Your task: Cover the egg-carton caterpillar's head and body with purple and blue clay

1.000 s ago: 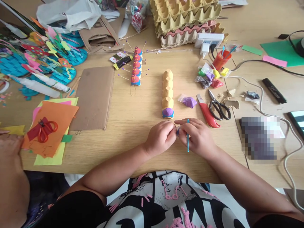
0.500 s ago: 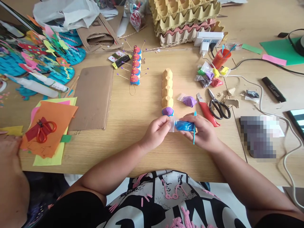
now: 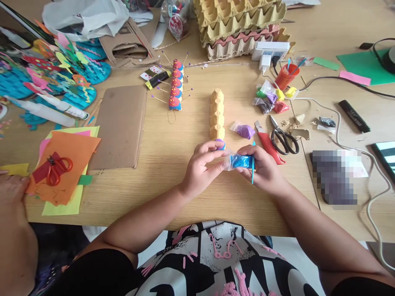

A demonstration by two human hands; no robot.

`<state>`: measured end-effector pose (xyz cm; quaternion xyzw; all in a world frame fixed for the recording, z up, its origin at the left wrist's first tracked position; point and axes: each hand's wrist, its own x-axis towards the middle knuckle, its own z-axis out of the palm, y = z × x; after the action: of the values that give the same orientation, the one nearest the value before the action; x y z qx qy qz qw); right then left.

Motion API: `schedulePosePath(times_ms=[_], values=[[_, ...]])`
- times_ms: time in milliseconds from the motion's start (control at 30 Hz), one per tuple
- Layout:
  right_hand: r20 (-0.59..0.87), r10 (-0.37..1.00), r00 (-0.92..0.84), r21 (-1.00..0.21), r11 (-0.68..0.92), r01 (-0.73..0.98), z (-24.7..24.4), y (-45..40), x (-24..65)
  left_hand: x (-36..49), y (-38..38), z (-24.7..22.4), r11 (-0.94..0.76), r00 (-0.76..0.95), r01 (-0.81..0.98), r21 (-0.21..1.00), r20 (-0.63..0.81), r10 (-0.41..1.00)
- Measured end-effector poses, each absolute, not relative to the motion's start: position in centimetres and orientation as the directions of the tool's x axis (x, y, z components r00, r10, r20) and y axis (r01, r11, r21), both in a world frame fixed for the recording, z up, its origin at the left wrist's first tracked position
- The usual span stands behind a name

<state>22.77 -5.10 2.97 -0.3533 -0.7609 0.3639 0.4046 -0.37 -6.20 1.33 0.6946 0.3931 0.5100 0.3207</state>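
Observation:
A small clear bag of blue clay [image 3: 242, 161] is between my hands, above the near part of the table. My left hand [image 3: 205, 164] grips the clear mouth of the bag between thumb and fingers. My right hand [image 3: 265, 170] is closed on the filled end, and a thin light-blue modelling tool [image 3: 253, 174] stands out across its fingers. Just beyond lies a strip of egg carton [image 3: 217, 115]; its near cup, covered in purple and blue clay, is partly hidden by my left fingers. To the right is a bag of purple clay [image 3: 246, 131].
A painted egg-carton caterpillar [image 3: 175, 86] with pins sits further left. A red utility knife [image 3: 269, 144] and black scissors [image 3: 285, 137] lie on the right. Stacked egg trays [image 3: 243, 28] stand behind. Another person's hand [image 3: 14, 185] rests at the left edge.
My left fingers have lifted and spread a little over the bag's mouth, covering more of the clay-covered cup. The bag has turned slightly in my right hand.

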Motion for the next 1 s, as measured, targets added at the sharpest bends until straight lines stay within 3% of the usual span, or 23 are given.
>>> schedulePosePath(times_ms=[200,433,567,833,1000], values=[[0.373,0.78,-0.502,-0.824,0.528,0.208,3.1,-4.9,22.8,-0.4,-6.3,1.2,-0.478,0.264,0.176,0.86,0.427,0.865],[0.479,0.747,-0.462,-0.787,0.598,0.151,2.3,-5.2,22.1,0.1,-6.7,0.9,-0.394,0.178,0.09,0.915,0.374,0.91],[0.465,0.768,-0.439,-0.803,0.575,0.155,1.9,-5.4,22.0,0.1,-6.8,1.0,-0.439,0.152,0.13,0.889,0.42,0.895],[0.469,0.789,-0.396,-0.809,0.564,0.166,2.0,-5.7,21.7,0.2,-6.7,1.8,-0.625,0.14,0.288,0.726,0.614,0.777],[0.471,0.812,-0.345,-0.818,0.548,0.173,2.2,-5.8,21.7,0.0,-6.7,1.9,-0.574,0.081,0.251,0.779,0.574,0.815]])
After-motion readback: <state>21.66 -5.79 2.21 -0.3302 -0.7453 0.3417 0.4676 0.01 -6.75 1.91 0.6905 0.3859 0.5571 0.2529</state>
